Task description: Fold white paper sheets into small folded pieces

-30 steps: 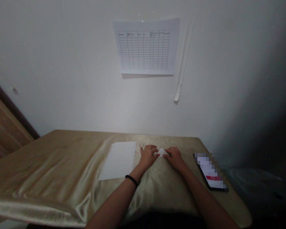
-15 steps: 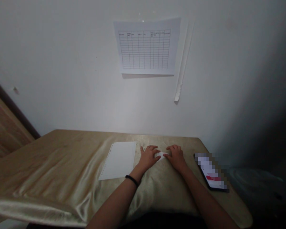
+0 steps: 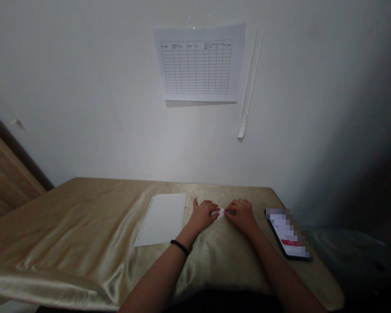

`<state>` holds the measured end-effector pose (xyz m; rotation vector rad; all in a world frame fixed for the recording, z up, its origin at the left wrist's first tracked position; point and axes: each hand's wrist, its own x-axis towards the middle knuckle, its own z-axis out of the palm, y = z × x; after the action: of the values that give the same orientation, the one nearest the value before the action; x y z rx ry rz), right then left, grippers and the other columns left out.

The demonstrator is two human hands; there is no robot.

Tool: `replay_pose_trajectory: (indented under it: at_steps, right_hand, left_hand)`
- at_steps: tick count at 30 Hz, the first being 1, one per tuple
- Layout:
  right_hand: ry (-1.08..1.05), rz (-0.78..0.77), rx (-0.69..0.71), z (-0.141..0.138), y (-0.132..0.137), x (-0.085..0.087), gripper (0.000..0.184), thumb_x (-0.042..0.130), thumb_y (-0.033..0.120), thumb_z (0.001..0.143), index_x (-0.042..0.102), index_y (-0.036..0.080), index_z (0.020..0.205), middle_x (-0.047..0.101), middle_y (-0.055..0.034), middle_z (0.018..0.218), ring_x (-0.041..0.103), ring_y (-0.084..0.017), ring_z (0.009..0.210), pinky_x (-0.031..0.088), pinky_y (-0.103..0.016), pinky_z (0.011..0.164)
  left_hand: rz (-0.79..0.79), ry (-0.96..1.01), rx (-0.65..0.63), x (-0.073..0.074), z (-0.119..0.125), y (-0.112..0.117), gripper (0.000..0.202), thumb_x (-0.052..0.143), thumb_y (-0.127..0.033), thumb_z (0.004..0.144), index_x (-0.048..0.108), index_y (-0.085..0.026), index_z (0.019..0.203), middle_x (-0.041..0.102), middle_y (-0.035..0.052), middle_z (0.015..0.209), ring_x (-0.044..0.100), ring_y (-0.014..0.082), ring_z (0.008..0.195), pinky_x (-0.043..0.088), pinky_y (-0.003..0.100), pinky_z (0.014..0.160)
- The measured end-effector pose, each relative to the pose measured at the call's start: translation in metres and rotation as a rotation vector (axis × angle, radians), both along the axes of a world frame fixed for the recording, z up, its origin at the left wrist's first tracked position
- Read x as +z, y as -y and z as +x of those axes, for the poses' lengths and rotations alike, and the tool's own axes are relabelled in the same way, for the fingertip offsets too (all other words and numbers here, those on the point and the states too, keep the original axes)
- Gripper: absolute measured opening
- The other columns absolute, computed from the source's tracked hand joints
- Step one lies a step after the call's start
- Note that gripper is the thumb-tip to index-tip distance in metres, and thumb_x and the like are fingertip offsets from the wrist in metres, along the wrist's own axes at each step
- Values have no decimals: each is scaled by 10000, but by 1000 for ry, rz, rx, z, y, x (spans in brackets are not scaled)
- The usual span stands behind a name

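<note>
A pale wall (image 3: 84,95) rises behind a table draped in shiny gold cloth (image 3: 91,230). A gridded chart (image 3: 197,65) hangs above; hole-punched paper (image 3: 163,219) lies left, a phone (image 3: 286,237) right. Between the hands sits a small white paper (image 3: 221,213): the right hand (image 3: 243,215) pinches its right end; the left hand (image 3: 202,216), fingers curved, touches its left, grip unclear.

White paper piece (image 3: 220,213), gold tablecloth (image 3: 94,221).

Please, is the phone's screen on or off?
On: the phone glows whitish with a red patch, though part of it is pixelated.
</note>
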<state>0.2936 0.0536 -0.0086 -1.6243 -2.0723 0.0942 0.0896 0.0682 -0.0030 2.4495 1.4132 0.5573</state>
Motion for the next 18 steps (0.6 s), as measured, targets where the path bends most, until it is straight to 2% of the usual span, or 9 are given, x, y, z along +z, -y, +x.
replay_pose_trajectory:
  at_steps: [4, 8, 13, 18]
  right_hand:
    - [-10, 12, -25, 3, -2, -3, 146, 679, 372, 858, 772, 336, 965, 673, -36, 1045, 542, -237, 1089, 222, -464, 1084]
    - [-20, 15, -41, 3, -6, -8, 233, 666, 305, 863, 734, 297, 1086, 646, -55, 1100, 530, -233, 1116, 282, -418, 1052]
    - [-60, -28, 27, 1, -7, -10, 208, 627, 256, 880, 745, 309, 1043, 645, -37, 1076, 533, -213, 1095, 333, -369, 1006]
    - [-94, -34, 30, 4, -8, -10, 184, 651, 280, 868, 766, 321, 1006, 659, -28, 1044, 545, -216, 1073, 358, -369, 982]
  left_hand:
    - [23, 19, 4, 3, -1, 2, 222, 637, -400, 911, 750, -324, 1086, 718, 26, 1214, 540, 261, 1231, 66, 658, 1166]
    - [25, 21, -15, 4, -2, 2, 185, 690, -421, 874, 776, -298, 981, 732, 29, 1109, 553, 268, 1182, 150, 626, 1154]
    - [38, 16, -10, 1, 1, 3, 196, 691, -439, 875, 760, -270, 948, 697, 37, 1106, 552, 267, 1157, 206, 600, 1136]
    - [59, -13, 7, -3, 3, 3, 223, 710, -437, 861, 722, -264, 1002, 645, 44, 1167, 538, 268, 1174, 226, 615, 1126]
